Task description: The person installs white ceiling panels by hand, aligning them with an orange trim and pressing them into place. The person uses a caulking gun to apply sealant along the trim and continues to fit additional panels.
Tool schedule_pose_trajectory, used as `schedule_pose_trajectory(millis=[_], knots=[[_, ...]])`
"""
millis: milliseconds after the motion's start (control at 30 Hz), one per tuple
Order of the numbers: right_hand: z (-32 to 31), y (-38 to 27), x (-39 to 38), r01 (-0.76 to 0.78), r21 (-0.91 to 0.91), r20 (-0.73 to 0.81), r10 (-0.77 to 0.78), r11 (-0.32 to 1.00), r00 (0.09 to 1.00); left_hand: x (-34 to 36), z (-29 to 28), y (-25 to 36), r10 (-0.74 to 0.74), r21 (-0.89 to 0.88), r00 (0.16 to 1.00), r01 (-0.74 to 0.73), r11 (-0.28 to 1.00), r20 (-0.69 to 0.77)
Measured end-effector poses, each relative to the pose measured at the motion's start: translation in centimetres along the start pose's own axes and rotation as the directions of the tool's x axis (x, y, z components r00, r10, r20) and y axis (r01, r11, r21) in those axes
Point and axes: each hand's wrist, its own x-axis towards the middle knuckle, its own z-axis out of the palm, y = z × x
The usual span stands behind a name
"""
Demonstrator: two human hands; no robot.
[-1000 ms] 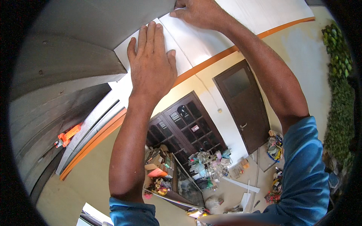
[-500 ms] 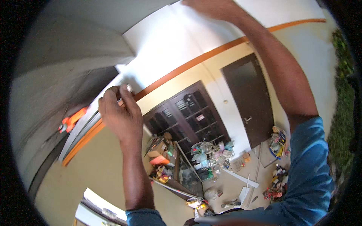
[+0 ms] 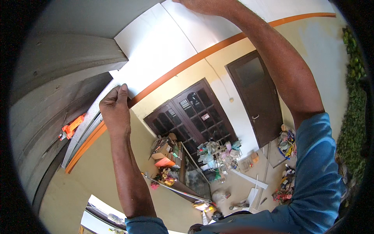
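Note:
Both arms reach up toward white ceiling panels (image 3: 150, 46) with a thin seam between two of them. My left hand (image 3: 116, 107) is closed, thumb against curled fingers, at the near left end of the orange-brown trim strip (image 3: 194, 59). Whatever its fingers hold is hidden. My right hand (image 3: 206, 6) is raised against or close under the panels at the top edge of the picture. Its fingertips are cut off there, so their pose does not show. A pale metal channel (image 3: 87, 117) runs down to the left beside my left hand.
Dark grey sheeting (image 3: 50, 78) spans the upper left. An orange tool (image 3: 72, 126) rests by the metal channel. Below are a dark double door (image 3: 194, 113), a brown door (image 3: 255, 101), a rack with plastic bags (image 3: 218, 158), a cluttered glass cabinet (image 3: 194, 177) and white offcuts (image 3: 249, 179).
My left hand has moved slightly left and up, and its fingers have closed further; a small shiny bit at its thumb is now out of sight. My right hand has shifted slightly left.

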Motion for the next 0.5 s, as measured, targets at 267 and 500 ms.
schedule_pose_trajectory(millis=[267, 500], knots=[[0.3, -0.1, -0.7, 0.001, 0.012, -0.033, -0.001, 1.0, 0.999, 0.3, 1.1, 0.7, 0.032, 0.049, 0.998, -0.03, 0.998, -0.046], [-0.3, -0.9, -1.2, 0.013, 0.0, 0.05, -0.013, 1.0, 0.999, 0.5, 0.0, -0.7, 0.074, -0.046, 0.997, -0.073, 0.996, 0.011]])
